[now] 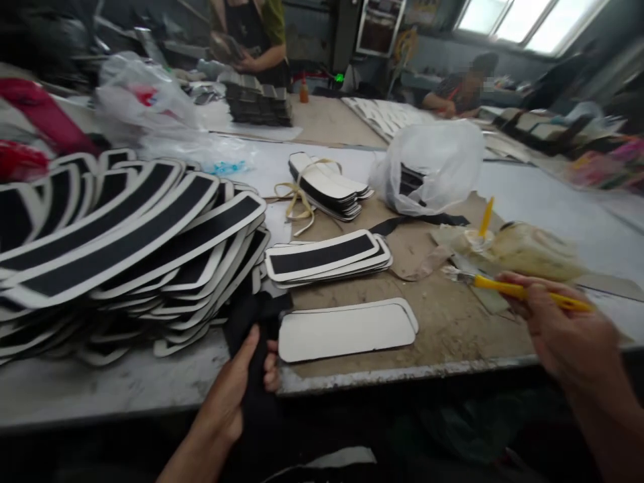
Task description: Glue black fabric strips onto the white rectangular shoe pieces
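Observation:
My left hand (241,382) is closed round a black fabric strip (259,355) at the table's front edge. Just right of it lie white rounded pieces (347,330), stacked with their plain side up. Behind these sits a small stack of white-edged pieces with black centres (325,256). My right hand (558,322) grips a yellow-handled brush (523,290), its bristles pointing left over the brown board. Beyond the brush, a second yellow handle (486,218) stands up beside a plastic bag (536,248) of yellowish stuff.
A large heap of black-and-white pieces (125,235) covers the left side. Further back are a tied bundle (329,184) and a white plastic bag (433,168). Two people (251,40) (463,87) are across the table.

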`<state>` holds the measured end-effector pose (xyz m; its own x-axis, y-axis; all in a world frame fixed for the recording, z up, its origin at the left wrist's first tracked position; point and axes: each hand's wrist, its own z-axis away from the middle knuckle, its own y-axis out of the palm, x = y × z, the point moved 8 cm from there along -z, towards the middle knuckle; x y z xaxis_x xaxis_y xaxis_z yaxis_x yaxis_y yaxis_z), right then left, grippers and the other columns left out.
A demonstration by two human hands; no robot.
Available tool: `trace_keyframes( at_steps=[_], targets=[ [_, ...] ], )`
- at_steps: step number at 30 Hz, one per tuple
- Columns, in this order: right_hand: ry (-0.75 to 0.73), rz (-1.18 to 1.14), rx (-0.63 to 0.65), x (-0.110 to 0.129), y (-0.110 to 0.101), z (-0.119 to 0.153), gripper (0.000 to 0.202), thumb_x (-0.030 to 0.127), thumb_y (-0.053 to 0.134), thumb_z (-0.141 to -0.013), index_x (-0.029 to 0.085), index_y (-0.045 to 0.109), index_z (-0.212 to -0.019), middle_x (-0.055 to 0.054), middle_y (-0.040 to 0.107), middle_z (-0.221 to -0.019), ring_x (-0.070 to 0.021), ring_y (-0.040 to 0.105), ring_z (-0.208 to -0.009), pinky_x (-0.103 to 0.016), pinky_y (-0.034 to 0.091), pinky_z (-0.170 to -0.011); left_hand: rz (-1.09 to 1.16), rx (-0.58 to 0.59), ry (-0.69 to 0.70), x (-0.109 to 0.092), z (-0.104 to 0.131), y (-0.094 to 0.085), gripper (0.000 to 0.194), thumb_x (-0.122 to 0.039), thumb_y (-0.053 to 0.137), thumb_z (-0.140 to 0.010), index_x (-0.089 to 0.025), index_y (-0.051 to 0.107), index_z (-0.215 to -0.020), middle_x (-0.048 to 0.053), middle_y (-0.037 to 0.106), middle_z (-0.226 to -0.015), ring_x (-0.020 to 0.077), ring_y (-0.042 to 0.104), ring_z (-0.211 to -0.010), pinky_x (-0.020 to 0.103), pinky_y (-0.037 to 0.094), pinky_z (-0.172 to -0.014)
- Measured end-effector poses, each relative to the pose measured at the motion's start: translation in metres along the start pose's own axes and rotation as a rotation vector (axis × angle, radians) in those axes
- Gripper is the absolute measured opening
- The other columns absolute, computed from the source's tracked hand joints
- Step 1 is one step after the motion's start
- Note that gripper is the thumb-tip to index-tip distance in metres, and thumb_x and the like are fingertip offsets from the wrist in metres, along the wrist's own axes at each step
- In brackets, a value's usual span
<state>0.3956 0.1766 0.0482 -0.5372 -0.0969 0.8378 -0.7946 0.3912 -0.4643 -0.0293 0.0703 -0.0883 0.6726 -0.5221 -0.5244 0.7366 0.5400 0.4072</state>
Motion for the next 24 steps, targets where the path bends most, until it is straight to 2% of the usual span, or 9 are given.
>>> trace_keyframes(
  at_steps=[1,3,6,8,12,15,18,24],
  targets=[
    [0.060,-0.175,0.021,0.010,0.011,0.011,0.018,0.039,0.048,-0.085,0.035,0.061,-0.096,-0.008,0.061,-0.116,-0.0286,0.055,-0.111,-0.049,0.046,-0.093,0.025,-0.010,-0.005,-0.001,0.003,-0.003,0.040,-0.049,0.067,-0.071,-0.010,0.058,-0.073,-0.003,0.045,-0.052,0.0054,0.040,-0.041,0.018,0.033,-0.038],
    [0.198,-0.353,0.099,0.029,0.040,0.037,0.010,0.037,0.055,-0.082,0.036,0.064,-0.085,-0.004,0.066,-0.105,-0.0290,0.058,-0.108,-0.048,0.046,-0.095,-0.002,-0.025,0.028,-0.005,0.005,-0.004,0.035,-0.041,0.074,-0.065,-0.010,0.057,-0.067,-0.003,0.047,-0.051,0.0055,0.040,-0.042,0.018,0.033,-0.039],
    [0.315,-0.437,0.256,0.060,0.089,0.077,0.012,0.040,0.057,-0.080,0.033,0.066,-0.085,-0.004,0.068,-0.101,-0.0291,0.059,-0.106,-0.050,0.045,-0.095,-0.084,0.014,0.092,-0.009,0.005,0.002,0.030,-0.029,0.078,-0.059,-0.011,0.055,-0.059,-0.002,0.047,-0.050,0.0063,0.042,-0.044,0.019,0.035,-0.041],
    [0.345,-0.479,0.356,0.075,0.121,0.097,0.016,0.041,0.057,-0.080,0.029,0.066,-0.087,-0.006,0.068,-0.102,-0.0281,0.060,-0.105,-0.048,0.047,-0.092,-0.104,0.032,0.100,-0.008,0.005,0.003,0.027,-0.026,0.078,-0.057,-0.011,0.057,-0.062,-0.003,0.047,-0.049,0.0066,0.042,-0.043,0.019,0.035,-0.041],
    [0.356,-0.516,0.499,0.091,0.165,0.122,0.023,0.042,0.057,-0.081,0.022,0.067,-0.088,-0.009,0.067,-0.104,-0.0254,0.061,-0.102,-0.039,0.051,-0.087,-0.124,0.055,0.090,-0.005,0.003,-0.001,0.026,-0.025,0.077,-0.055,-0.012,0.059,-0.068,-0.004,0.049,-0.049,0.0068,0.042,-0.041,0.020,0.036,-0.041],
    [0.381,-0.533,0.537,0.094,0.181,0.130,0.026,0.043,0.058,-0.081,0.020,0.067,-0.090,-0.010,0.067,-0.103,-0.0245,0.062,-0.100,-0.038,0.052,-0.086,-0.163,0.067,0.110,-0.005,0.003,-0.003,0.024,-0.027,0.074,-0.057,-0.012,0.059,-0.068,-0.003,0.050,-0.047,0.0080,0.044,-0.040,0.021,0.037,-0.042],
    [0.393,-0.515,0.541,0.092,0.186,0.133,0.028,0.042,0.058,-0.081,0.018,0.067,-0.091,-0.010,0.066,-0.104,-0.0235,0.062,-0.099,-0.037,0.051,-0.086,-0.209,0.075,0.142,-0.006,0.003,-0.003,0.021,-0.027,0.072,-0.059,-0.012,0.059,-0.068,-0.002,0.051,-0.045,0.0092,0.044,-0.039,0.022,0.037,-0.042],
    [0.262,-0.295,0.498,0.083,0.170,0.124,0.027,0.040,0.057,-0.082,0.018,0.067,-0.095,-0.009,0.065,-0.107,-0.0219,0.061,-0.100,-0.036,0.050,-0.090,-0.269,0.067,0.228,-0.009,0.006,0.001,0.015,-0.025,0.067,-0.061,-0.013,0.058,-0.063,-0.002,0.051,-0.041,0.0106,0.044,-0.037,0.023,0.037,-0.041]
  ],
)
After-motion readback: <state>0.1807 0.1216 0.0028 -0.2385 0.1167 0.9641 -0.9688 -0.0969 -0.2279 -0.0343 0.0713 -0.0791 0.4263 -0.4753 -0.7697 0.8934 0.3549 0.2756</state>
